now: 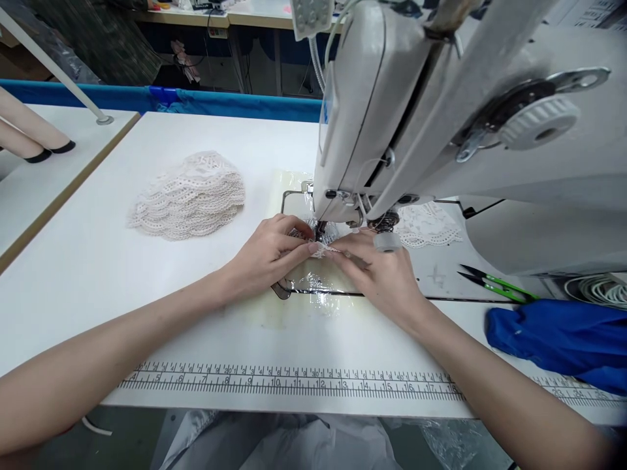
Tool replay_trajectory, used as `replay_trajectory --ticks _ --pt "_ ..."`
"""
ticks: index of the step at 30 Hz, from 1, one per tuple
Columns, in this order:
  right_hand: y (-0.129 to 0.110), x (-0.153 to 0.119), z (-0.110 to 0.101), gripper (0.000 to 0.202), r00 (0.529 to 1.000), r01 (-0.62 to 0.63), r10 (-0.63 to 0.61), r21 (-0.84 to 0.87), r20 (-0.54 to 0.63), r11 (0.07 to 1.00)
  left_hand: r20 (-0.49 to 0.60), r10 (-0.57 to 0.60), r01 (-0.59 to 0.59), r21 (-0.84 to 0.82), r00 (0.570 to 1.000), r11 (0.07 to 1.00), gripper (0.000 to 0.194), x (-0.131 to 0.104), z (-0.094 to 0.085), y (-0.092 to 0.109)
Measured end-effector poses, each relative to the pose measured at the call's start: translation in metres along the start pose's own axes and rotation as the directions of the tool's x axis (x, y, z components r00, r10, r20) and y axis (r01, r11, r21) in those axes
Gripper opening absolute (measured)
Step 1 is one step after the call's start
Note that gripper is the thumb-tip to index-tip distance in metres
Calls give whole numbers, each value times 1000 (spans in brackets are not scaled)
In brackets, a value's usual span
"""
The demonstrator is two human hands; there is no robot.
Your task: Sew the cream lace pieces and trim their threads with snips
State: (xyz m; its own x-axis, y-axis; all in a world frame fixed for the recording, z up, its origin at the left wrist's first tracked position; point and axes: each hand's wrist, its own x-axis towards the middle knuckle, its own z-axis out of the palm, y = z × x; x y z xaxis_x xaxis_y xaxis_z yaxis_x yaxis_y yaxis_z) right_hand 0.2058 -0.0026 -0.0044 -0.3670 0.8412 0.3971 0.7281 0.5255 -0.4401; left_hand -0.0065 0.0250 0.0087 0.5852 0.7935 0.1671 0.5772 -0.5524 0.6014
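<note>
A small piece of white lace [322,249] lies under the presser foot [320,230] of a white sewing machine [362,117]. On its left side my left hand [277,248] pinches the edge of the lace with thumb and fingers. My right hand [379,264] grips the other side close to the needle, its fingers partly hidden behind the machine's parts. Another scalloped lace piece [428,224] rests on the machine bed behind my right hand. To the left, a stack of cream lace pieces [191,196] sits on the white table [196,339].
Green-handled thread snips [499,284] lie at the right, beside a bunched blue cloth [558,336]. A printed ruler strip [294,383] runs along the table's front edge. A white pole [59,68] stands at the left, near skin-toned tubes with black ends [34,127].
</note>
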Motion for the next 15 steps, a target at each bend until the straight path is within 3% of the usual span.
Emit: replay_trajectory --ticks 3,6,11,15 --pt "0 -2 0 22 1000 -4 4 3 21 1000 -9 46 -46 21 999 999 37 -1 1 -3" --pt "2 -4 -1 19 997 71 -70 -38 20 997 -43 188 -180 154 981 972 34 -7 5 -5" --pt "1 -8 -3 18 952 304 -307 -159 3 939 -34 477 -384 544 878 746 23 -23 10 -2" --pt "-1 -9 -3 15 933 350 -359 -223 -2 910 25 524 -418 637 851 648 27 -28 12 2"
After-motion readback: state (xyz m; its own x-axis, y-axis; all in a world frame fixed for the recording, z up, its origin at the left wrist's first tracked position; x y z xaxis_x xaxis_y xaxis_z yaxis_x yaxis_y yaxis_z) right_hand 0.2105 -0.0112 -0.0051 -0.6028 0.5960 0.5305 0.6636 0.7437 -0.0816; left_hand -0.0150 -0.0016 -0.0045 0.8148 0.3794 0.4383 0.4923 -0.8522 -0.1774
